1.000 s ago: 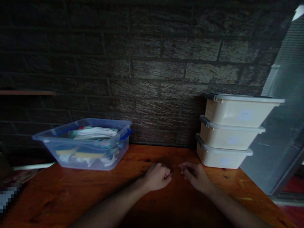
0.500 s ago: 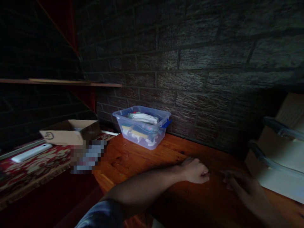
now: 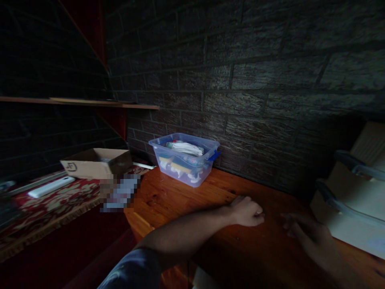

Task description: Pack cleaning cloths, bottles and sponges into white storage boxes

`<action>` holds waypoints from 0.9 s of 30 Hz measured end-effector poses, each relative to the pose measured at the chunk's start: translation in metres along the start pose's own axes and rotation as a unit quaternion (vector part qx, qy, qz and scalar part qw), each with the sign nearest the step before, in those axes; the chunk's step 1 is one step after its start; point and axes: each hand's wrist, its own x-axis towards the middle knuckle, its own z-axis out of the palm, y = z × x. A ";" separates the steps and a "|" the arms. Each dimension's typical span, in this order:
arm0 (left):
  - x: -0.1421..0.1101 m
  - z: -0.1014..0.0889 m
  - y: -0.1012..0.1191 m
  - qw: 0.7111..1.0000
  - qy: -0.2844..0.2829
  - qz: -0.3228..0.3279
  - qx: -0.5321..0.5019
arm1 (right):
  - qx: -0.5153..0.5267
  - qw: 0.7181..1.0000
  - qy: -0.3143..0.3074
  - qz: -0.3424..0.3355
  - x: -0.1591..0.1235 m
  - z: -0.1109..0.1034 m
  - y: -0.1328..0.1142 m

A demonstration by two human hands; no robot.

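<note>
The left hand (image 3: 247,210), a loose fist with nothing visible in it, is on or just above the table (image 3: 171,200); the right hand (image 3: 314,239), half-curled and empty, is near stacked boxes (image 3: 361,200). Beyond sits a plastic bin (image 3: 205,172); a cardboard box (image 3: 90,170) bears an unreadable mark.

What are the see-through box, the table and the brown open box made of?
See-through box: probably smooth plastic, since its contents show through the bluish walls.
Table: looks like wood, perhaps varnished, with dark knots.
Brown open box: seems matte cardboard, from its thin, plain brown walls.
</note>
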 end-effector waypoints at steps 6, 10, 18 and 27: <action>0.018 -0.034 0.007 0.987 0.120 -0.022 -0.101 | -0.087 0.985 0.046 -0.139 0.010 -0.042 -0.046; 0.061 -0.091 0.029 0.960 0.207 0.019 -0.188 | -0.083 0.976 0.121 -0.160 0.009 -0.109 -0.098; 0.161 -0.190 0.117 0.913 0.227 0.019 -0.339 | -0.086 0.887 0.418 -0.175 0.030 -0.292 -0.141; 0.239 -0.219 0.180 0.918 0.141 -0.073 -0.363 | -0.144 0.887 0.433 0.068 0.078 -0.400 -0.130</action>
